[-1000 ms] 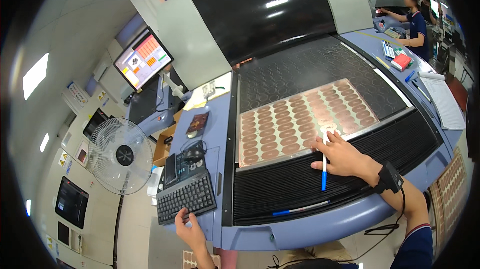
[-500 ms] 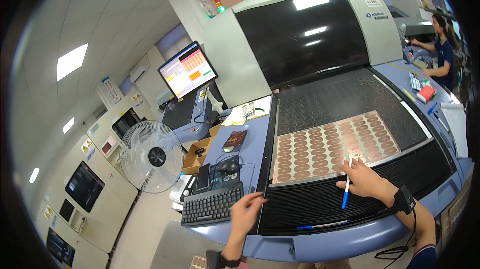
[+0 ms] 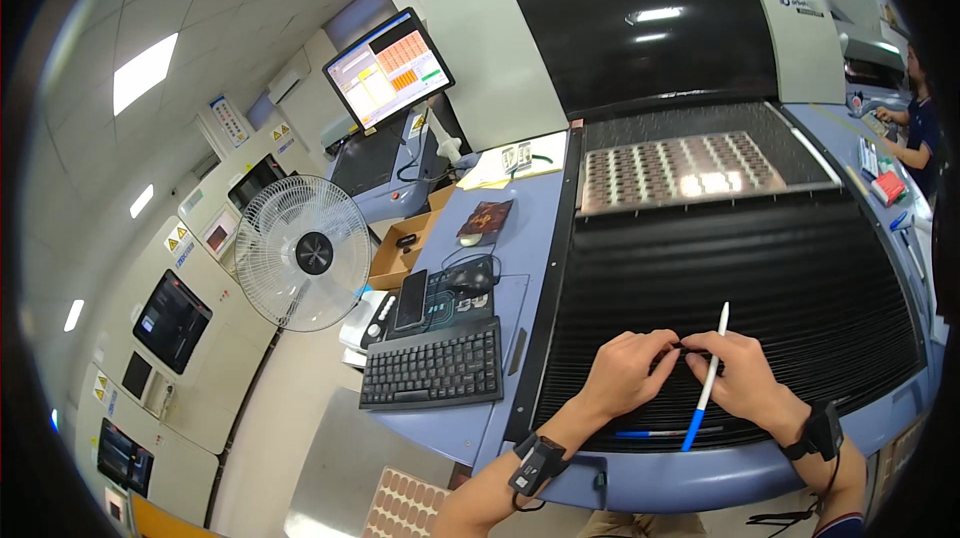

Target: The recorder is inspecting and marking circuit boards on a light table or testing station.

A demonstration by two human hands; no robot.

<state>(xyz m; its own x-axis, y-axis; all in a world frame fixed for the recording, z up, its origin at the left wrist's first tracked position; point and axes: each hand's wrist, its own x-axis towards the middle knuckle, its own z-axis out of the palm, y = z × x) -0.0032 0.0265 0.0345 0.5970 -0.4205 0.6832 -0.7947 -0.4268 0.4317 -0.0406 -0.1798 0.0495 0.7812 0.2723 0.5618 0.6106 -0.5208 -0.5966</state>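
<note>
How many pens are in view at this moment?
2. One white-and-blue pen is in the right hand, upright over the black ribbed bed. A second blue pen lies flat on the bed's near edge, below both hands.

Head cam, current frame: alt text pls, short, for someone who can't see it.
Two bare hands meet over a black ribbed conveyor bed: the right hand holds a white-and-blue pen, the left hand touches it fingertip to fingertip. A panel of round copper-coloured parts lies farther up the bed; a black keyboard sits left.
</note>
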